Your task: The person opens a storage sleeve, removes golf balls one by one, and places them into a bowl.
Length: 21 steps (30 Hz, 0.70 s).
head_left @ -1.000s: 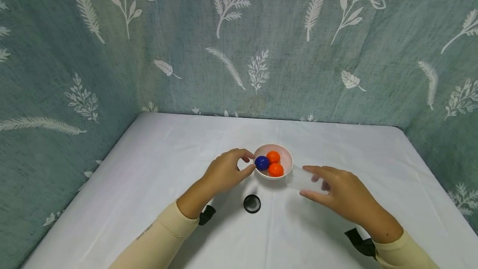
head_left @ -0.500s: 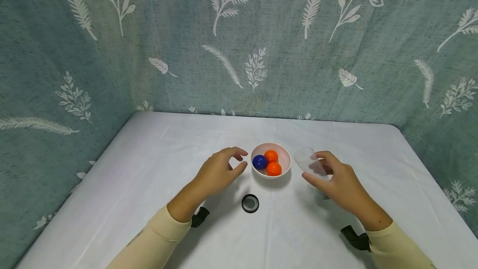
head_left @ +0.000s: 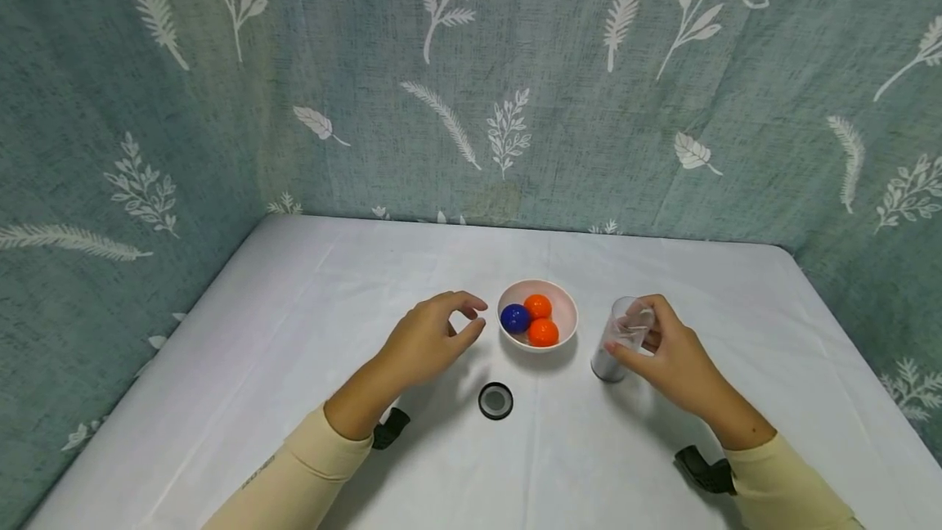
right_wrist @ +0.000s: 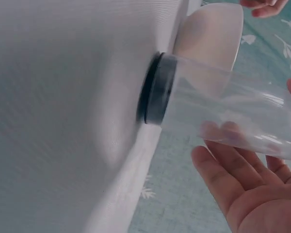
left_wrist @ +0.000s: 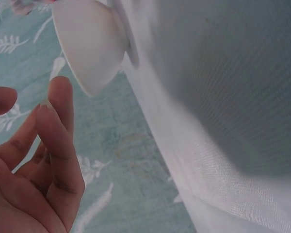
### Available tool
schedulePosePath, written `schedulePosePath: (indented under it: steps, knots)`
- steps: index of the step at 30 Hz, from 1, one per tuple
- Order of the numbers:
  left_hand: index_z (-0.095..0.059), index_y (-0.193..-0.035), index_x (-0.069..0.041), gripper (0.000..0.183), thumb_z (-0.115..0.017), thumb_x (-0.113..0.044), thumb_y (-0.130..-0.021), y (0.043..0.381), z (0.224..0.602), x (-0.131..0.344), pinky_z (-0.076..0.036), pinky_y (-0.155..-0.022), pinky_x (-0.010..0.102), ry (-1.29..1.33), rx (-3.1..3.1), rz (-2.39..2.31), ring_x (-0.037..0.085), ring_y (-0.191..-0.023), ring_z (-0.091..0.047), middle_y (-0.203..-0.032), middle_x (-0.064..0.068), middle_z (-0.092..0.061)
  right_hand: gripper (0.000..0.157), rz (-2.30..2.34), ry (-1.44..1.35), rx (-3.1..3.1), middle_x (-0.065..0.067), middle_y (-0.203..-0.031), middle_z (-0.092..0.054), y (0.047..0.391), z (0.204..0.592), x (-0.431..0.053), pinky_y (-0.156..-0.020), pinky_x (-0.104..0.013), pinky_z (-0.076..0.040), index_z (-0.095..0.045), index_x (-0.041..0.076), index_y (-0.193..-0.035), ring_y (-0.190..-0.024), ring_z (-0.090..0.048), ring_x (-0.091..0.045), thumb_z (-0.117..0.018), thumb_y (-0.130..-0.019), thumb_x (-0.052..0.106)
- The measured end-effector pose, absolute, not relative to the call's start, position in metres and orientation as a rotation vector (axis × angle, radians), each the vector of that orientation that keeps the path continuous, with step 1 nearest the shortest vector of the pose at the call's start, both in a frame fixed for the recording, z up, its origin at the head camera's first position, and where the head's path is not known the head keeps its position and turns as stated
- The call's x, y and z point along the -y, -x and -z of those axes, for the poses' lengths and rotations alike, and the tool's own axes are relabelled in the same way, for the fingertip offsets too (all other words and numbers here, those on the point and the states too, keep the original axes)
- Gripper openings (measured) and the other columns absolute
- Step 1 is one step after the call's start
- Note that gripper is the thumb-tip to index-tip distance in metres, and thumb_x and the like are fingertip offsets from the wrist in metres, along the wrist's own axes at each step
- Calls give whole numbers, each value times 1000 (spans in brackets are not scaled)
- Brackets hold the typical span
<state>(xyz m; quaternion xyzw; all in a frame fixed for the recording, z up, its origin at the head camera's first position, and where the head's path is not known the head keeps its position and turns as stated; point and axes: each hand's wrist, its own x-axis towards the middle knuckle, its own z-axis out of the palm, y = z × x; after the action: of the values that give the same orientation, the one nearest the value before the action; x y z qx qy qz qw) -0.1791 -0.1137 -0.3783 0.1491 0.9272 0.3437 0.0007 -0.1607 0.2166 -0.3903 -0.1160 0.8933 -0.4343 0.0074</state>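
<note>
My right hand (head_left: 675, 362) holds a clear plastic cylinder (head_left: 615, 346) near its open top, thumb on one side and fingers on the other. The cylinder is nearly upright, its dark base (right_wrist: 157, 90) at the tablecloth. Nothing shows inside it. Left of it sits a pale pink bowl (head_left: 565, 316) with a blue ball (head_left: 515, 318) and two orange balls, one at the back (head_left: 538, 306) and one in front (head_left: 544, 332). My left hand (head_left: 427, 340) hovers beside the bowl's left rim, fingers loosely bent, holding nothing and apart from the bowl.
A round black lid (head_left: 495, 401) lies on the white tablecloth (head_left: 412, 268) in front of the bowl. Behind the table hangs a green leaf-patterned cloth (head_left: 368, 170), which also covers the sides.
The cylinder has gone from tilted with its mouth towards the bowl to nearly upright, a little to the right. My left hand has drawn slightly away from the bowl. The balls remain in it.
</note>
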Motion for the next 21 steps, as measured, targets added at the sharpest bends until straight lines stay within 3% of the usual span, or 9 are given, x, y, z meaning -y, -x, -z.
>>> schedulePosePath:
  steps: [4,10,12,15,17,19,21]
  knots:
    - [-69,-119,-24,24,-65,-30,-97,179,378,114,-47,-59,27,-468,-2901,-1084,7,-61,-56,-108,-7,-70,51,1341,362,-2783,-14,-115,-64,162,391,-218,-77,-21,-55,-40,9,-121,-98,-66,-13,-75,-91,31]
    - [-69,-119,-22,24,-65,-30,-97,180,380,113,-47,-58,27,-479,-2888,-1091,7,-60,-56,-108,-7,-70,50,1300,352,-2784,-12,-104,-65,163,392,-221,-67,-24,-50,-40,11,-122,-82,-62,-14,-74,-91,32]
    - [-69,-120,-21,25,-65,-30,-97,179,380,113,-47,-58,27,-477,-2888,-1087,7,-60,-56,-108,-6,-70,50,1297,363,-2780,-12,-108,-65,163,392,-221,-71,-26,-52,-41,12,-125,-87,-64,-16,-73,-92,31]
    - [-68,-124,-21,30,-65,-32,-97,179,381,113,-48,-60,28,-470,-2905,-1072,7,-63,-58,-110,-5,-70,58,1316,414,-2746,-17,-125,-62,164,393,-222,-93,-40,-55,-40,14,-137,-110,-64,-27,-73,-93,31]
    - [-63,-130,-23,36,-63,-38,-97,178,381,115,-50,-65,30,-463,-2926,-1063,7,-71,-62,-115,-4,-69,67,1332,445,-2719,-17,-140,-55,164,389,-224,-107,-52,-45,-34,18,-148,-128,-55,-33,-71,-94,32]
    - [-57,-137,-26,44,-61,-43,-97,177,381,117,-54,-75,34,-470,-2960,-1055,9,-86,-67,-122,-2,-67,72,1366,490,-2699,-16,-149,-46,163,382,-227,-113,-59,-35,-26,22,-155,-140,-43,-35,-67,-97,30]
    - [-50,-143,-28,50,-57,-48,-98,175,380,120,-53,-87,41,-499,-3016,-1041,14,-103,-67,-127,0,-64,68,1422,547,-2711,-16,-154,-40,161,373,-232,-119,-44,-34,-23,25,-158,-145,-36,-30,-61,-101,24]
